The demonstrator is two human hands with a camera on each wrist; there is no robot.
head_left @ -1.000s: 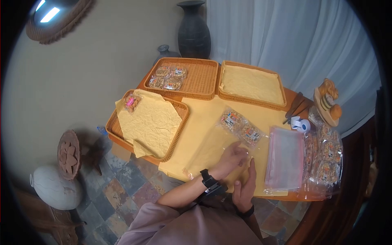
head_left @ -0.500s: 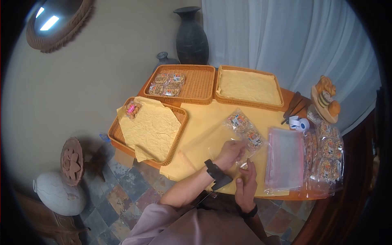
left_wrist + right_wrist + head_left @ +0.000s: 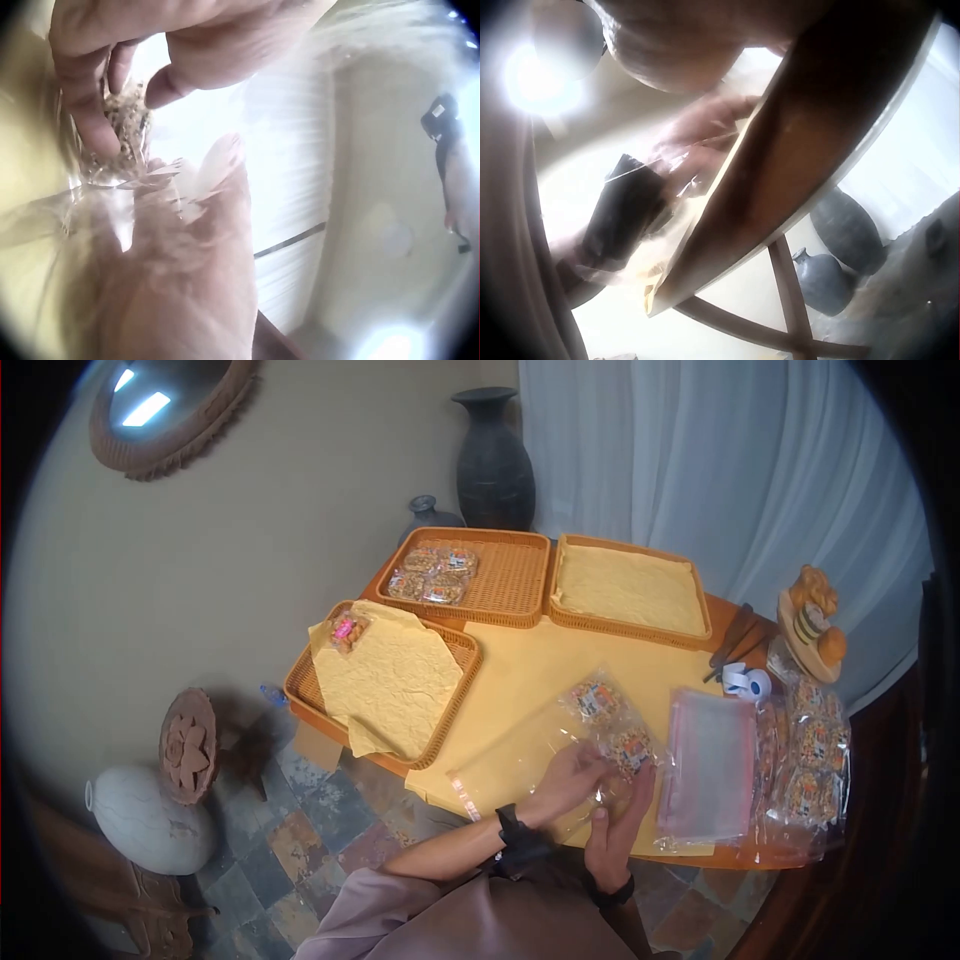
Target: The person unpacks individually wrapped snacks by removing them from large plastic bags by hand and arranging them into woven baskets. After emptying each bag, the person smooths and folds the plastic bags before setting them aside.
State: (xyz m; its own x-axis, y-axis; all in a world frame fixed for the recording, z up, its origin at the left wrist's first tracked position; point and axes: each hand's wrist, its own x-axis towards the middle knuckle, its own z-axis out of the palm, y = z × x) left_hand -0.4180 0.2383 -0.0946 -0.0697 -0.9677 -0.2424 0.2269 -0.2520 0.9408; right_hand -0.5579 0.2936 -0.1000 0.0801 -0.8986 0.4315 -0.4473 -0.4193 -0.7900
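Observation:
Two clear-wrapped grain snack packs [image 3: 597,698] lie end to end in a long clear plastic bag [image 3: 510,755] at the front of the table. My left hand [image 3: 568,780] is at the nearer pack, and in the left wrist view its curled fingers and thumb pinch a grain snack pack [image 3: 129,124]. My right hand [image 3: 622,825] stands at the front edge, fingers straight along the nearer pack's lower side, thumb apart. Clear film overlaps the right hand in the left wrist view. The right wrist view mostly shows the table's underside [image 3: 780,150].
A stack of pink-edged clear bags [image 3: 708,765] lies to the right, beside more snack packs [image 3: 808,745]. White ribbon rolls [image 3: 745,681] sit behind them. Three wicker trays [image 3: 520,595] line the back and left; one holds several packs [image 3: 440,588], another a pink-labelled pack [image 3: 347,628].
The bag with the two packs has come nearer to me. My right hand has moved up so its fingers lie at the nearer pack; my left hand stays close beside it.

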